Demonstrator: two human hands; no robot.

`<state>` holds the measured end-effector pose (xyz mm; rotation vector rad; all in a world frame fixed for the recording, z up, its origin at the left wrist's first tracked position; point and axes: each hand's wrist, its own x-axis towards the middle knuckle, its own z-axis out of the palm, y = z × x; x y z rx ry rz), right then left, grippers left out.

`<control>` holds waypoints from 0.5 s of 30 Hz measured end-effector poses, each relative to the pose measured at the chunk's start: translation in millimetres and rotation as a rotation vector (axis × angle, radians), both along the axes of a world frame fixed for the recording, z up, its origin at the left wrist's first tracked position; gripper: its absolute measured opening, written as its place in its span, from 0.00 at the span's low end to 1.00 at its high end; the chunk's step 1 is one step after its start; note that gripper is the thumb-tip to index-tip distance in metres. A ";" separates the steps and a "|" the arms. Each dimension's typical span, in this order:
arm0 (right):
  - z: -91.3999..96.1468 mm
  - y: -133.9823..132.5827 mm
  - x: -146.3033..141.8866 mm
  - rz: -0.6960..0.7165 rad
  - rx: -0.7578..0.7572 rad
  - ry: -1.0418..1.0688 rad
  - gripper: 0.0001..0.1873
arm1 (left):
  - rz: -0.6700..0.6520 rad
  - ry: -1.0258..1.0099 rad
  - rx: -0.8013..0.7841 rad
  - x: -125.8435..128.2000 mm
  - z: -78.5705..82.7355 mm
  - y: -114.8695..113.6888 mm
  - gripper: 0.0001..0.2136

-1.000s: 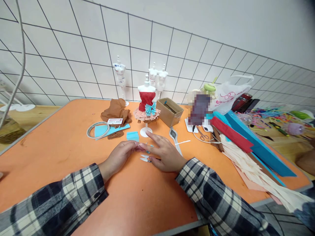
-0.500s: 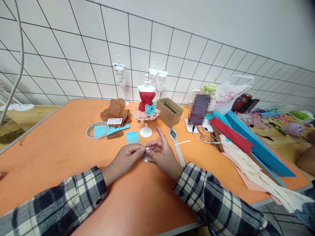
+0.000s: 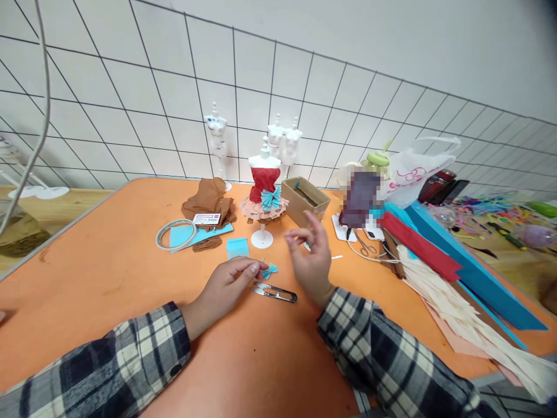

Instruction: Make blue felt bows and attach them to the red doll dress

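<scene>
The thumb and fingers of my left hand [image 3: 232, 283] pinch a small light-blue paper bow [image 3: 270, 270] at its left side. My right hand [image 3: 312, 261] is lifted to the right of the bow, apart from it. Its thumb and forefinger come together, and anything between them is too small to make out. Silver thread snips [image 3: 278, 294] lie on the table just below the bow. Behind my hands, a small white dress form [image 3: 264, 161] stands on a round base, wearing a red bodice [image 3: 263, 184], a large blue bow [image 3: 271, 199] and a pink ruffled skirt [image 3: 265, 210].
A light-blue paper stack [image 3: 237, 248], tape roll [image 3: 159, 239], brown crepe paper [image 3: 209, 194] and small box [image 3: 207, 219] lie left. A cardboard box [image 3: 311, 204], scissors [image 3: 366, 248], red paper roll [image 3: 420, 247] and cream strips [image 3: 452, 307] are right. Bare dress forms [image 3: 290, 145] stand behind.
My right hand has moved up and right, away from my left hand. The small blue bow and the snips now show clearly. The view has shifted slightly.
</scene>
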<state>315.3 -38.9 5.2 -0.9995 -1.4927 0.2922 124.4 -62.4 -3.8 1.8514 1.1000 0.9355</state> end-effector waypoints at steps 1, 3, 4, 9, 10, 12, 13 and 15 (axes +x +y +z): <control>4.3 13.0 9.4 -0.073 0.057 -0.021 0.32 | -0.008 0.000 0.002 0.3 -0.9 0.6 0.16; 11.9 41.1 30.3 -0.211 0.138 -0.083 0.31 | -0.036 0.009 0.015 1.4 -2.3 1.5 0.15; 14.9 54.7 40.6 -0.289 0.156 -0.118 0.31 | -0.053 0.013 0.023 2.0 -2.8 1.9 0.15; 22.2 99.6 71.7 -0.464 0.099 -0.296 0.33 | -0.099 0.010 0.057 2.4 -3.5 4.4 0.15; 22.8 103.5 73.5 -0.456 0.075 -0.336 0.32 | -0.096 0.007 0.058 2.0 -3.2 5.0 0.16; 23.3 107.8 74.8 -0.435 0.037 -0.390 0.31 | -0.084 0.002 0.052 1.4 -2.4 6.0 0.17; 23.2 108.7 75.1 -0.430 0.028 -0.400 0.30 | -0.079 -0.003 0.046 1.1 -1.8 6.3 0.17; 22.6 109.4 75.9 -0.430 0.024 -0.392 0.30 | -0.079 -0.013 0.037 0.8 -0.8 6.1 0.18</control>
